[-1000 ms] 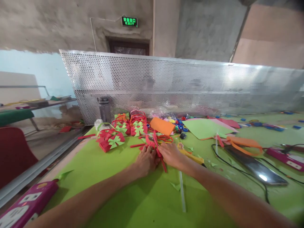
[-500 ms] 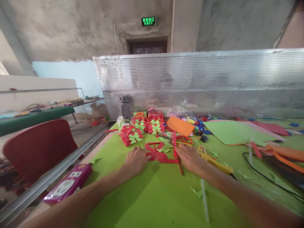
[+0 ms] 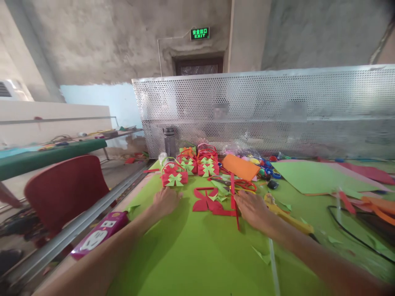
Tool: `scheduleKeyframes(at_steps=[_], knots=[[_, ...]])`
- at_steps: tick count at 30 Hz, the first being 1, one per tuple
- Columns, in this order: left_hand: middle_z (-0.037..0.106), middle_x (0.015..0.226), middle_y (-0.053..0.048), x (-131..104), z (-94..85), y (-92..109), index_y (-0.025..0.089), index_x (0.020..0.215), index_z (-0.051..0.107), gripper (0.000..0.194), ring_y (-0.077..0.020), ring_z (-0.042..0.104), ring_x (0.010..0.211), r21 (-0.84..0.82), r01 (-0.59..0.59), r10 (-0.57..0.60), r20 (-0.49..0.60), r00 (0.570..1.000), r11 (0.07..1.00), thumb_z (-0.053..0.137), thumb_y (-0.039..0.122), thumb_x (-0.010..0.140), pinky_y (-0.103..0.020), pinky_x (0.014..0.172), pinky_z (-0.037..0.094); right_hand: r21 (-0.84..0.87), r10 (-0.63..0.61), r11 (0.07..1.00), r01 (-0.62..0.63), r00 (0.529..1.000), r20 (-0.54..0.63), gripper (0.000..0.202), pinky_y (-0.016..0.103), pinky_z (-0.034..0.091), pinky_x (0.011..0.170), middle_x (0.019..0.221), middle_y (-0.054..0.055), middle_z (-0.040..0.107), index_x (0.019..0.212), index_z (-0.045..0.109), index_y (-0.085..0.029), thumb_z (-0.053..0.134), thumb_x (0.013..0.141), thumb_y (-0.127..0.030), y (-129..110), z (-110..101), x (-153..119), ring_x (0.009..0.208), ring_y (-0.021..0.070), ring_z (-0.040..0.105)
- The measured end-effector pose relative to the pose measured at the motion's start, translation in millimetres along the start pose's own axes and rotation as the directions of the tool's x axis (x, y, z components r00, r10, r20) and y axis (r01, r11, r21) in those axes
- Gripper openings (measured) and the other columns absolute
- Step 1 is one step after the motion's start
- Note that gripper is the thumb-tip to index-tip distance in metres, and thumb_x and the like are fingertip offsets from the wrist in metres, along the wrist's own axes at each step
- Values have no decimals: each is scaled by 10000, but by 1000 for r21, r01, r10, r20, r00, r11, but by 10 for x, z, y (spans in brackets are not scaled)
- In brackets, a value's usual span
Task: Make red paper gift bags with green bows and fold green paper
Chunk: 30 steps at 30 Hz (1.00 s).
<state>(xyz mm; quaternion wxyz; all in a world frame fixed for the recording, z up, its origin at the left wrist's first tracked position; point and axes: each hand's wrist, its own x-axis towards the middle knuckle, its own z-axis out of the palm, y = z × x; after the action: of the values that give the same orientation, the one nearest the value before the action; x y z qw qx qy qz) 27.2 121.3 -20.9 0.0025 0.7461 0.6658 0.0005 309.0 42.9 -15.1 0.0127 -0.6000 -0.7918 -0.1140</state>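
My left hand (image 3: 166, 202) is at the lower front edge of a small red paper basket (image 3: 166, 178) with a green bow, its thumb apart from the fingers; whether it touches the basket I cannot tell. My right hand (image 3: 253, 207) lies low over the table, fingers stretched out beside a red paper strip (image 3: 233, 193) and seemingly touching it. Between the hands are flat red paper cut-outs (image 3: 202, 203), some curved like petals, with green paper scraps (image 3: 213, 198) by them. More red baskets (image 3: 208, 167) with green bows stand behind.
Scissors with red handles (image 3: 247, 184) and an orange paper piece (image 3: 240, 166) lie behind the cut-outs. A yellow glue gun (image 3: 290, 218) is under my right forearm. A purple case (image 3: 100, 234) lies at left. A grey bottle (image 3: 169, 142) stands before the perforated metal screen (image 3: 259, 98).
My left hand has left the red cut-outs and moved left and forward to the front basket. That basket now faces me more squarely. My right hand stays by the red strip.
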Motion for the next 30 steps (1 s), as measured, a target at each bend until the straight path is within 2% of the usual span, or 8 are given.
scheduleKeyframes(at_steps=[4, 8, 14, 16, 19, 22, 26, 30], knots=[[563, 1170, -86, 31, -15, -8, 158, 1175, 535, 331, -212, 584, 987, 24, 43, -43, -18, 999, 999, 547, 339, 899, -419, 826, 509, 36, 26, 999, -26, 1000, -16, 204, 321, 404, 646, 900, 160, 664, 870, 665, -140, 486, 816, -59, 6, 8, -9, 846, 268, 621], [559, 1180, -89, 29, -34, 56, 158, 1179, 534, 335, -218, 579, 1001, 37, 72, -71, -23, 997, 997, 548, 340, 899, -427, 834, 504, 122, 79, 990, -73, 996, -48, 168, 336, 392, 664, 873, 176, 670, 832, 668, -126, 502, 833, -101, -49, -216, 51, 867, 292, 615], [568, 1160, -85, -51, -114, 117, 156, 1169, 539, 326, -208, 588, 976, 17, 86, -87, 54, 995, 996, 548, 339, 899, -414, 818, 512, 478, -16, 878, -5, 999, 39, 132, 243, 403, 624, 739, 17, 682, 760, 687, -173, 590, 813, -244, -290, -534, 665, 726, 159, 620], [576, 1143, -80, -94, -133, 131, 153, 1159, 544, 322, -206, 593, 960, 6, 74, -74, 84, 994, 997, 548, 341, 899, -405, 806, 516, 587, -34, 809, -38, 993, 112, 152, 243, 444, 644, 763, 18, 673, 802, 682, -140, 608, 824, -271, -406, -479, 972, 740, 157, 622], [575, 1145, -80, -142, -148, 165, 152, 1156, 546, 321, -209, 591, 967, 19, 60, -62, 82, 995, 998, 549, 342, 898, -408, 812, 514, 696, -2, 699, -163, 973, 230, 265, 358, 521, 739, 1031, 51, 625, 1059, 597, -141, 555, 892, -342, -602, -305, 1406, 858, 176, 616], [566, 1165, -87, -148, -150, 202, 156, 1166, 540, 325, -211, 583, 990, 52, 68, -70, 44, 997, 996, 548, 341, 899, -421, 830, 506, 774, 40, 569, -276, 950, 310, 318, 400, 520, 786, 1145, 80, 581, 1170, 544, -159, 543, 902, -331, -780, -145, 1732, 943, 196, 601], [562, 1176, -88, -132, -141, 234, 158, 1169, 540, 328, -217, 578, 1003, 63, 107, -108, 11, 994, 992, 547, 344, 898, -428, 840, 501, 831, 47, 431, -351, 929, 368, 327, 409, 516, 799, 1165, 83, 573, 1183, 538, -162, 548, 900, -325, -906, -12, 1979, 964, 204, 595], [552, 1195, -92, -117, -113, 261, 158, 1181, 534, 342, -227, 570, 1025, 35, 157, -158, 13, 987, 987, 548, 350, 897, -437, 847, 498, 859, 33, 373, -351, 930, 366, 328, 412, 514, 804, 1169, 84, 571, 1184, 538, -162, 549, 899, -325, -951, 84, 2080, 969, 206, 593]])
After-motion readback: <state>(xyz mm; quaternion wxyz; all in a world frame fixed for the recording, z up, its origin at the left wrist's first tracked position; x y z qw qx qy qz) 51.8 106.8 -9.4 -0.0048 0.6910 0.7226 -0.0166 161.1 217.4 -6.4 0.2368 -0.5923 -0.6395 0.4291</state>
